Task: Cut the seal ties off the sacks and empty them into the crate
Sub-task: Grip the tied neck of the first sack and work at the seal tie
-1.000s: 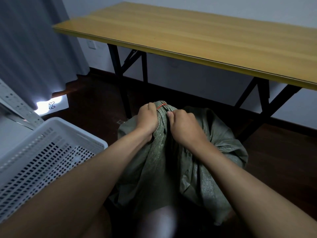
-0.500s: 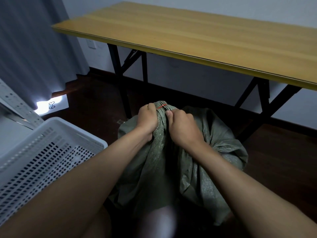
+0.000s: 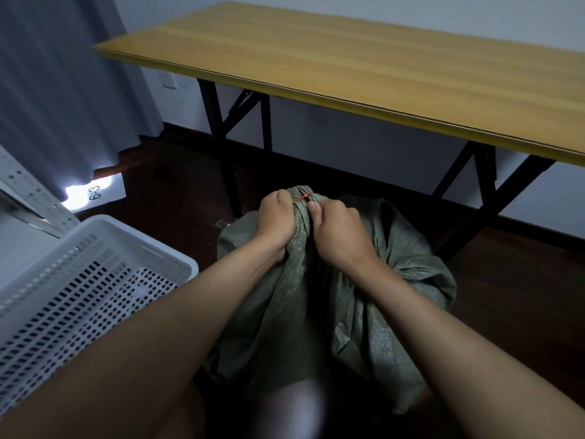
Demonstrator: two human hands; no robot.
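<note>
Head view. At frame centre a green woven sack stands on the dark floor, its mouth gathered into a neck and bound by a thin red tie. The left hand is curled round the neck from the left, just below the tie. The right hand grips the neck from the right, its thumb tip raised beside the tie; whether the thumb touches the tie cannot be told. Both hands are closed on fabric; neither holds a tool, and no cutter appears anywhere in the frame.

Against the views half a second and one second earlier, almost nothing has changed: both fists sit at the same place on the neck and the tie remains whole. The only difference is a slight tightening of the bunch. Judged from this, the seal is not yet cut and the sack is still closed, so the task is at its opening step; the hands appear to be steadying the neck or testing the tie.

The white perforated crate lies at lower left, near the sack but apart from it. A wooden folding table spans the upper frame. At left hang a grey curtain and a paper label reading 6-3.
</note>
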